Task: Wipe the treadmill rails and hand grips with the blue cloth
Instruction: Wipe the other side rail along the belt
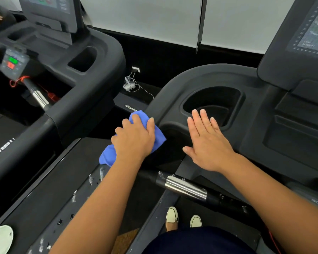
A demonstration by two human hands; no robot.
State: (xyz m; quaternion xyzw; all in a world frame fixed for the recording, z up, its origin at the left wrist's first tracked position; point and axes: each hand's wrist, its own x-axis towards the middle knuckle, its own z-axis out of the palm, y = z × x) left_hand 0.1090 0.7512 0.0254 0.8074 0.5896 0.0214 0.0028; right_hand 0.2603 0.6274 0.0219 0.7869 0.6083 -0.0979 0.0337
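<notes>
My left hand point(134, 138) grips a bunched blue cloth point(108, 154) and presses it against the left side rail point(165, 99) of the dark grey treadmill, just left of the cup holder point(213, 105). My right hand point(207, 142) is flat with fingers spread, hovering or resting on the console edge beside the cup holder; it holds nothing. Below my arms runs a hand grip point(185, 186) with a shiny metal sensor sleeve.
A second treadmill point(92, 57) stands to the left, with its own metal grip point(39, 97) and a red safety cord point(18, 81). A console screen point(312, 30) rises at the right. A charger and cable point(130, 85) lie on the floor between the machines. My shoes point(182, 218) stand on the deck.
</notes>
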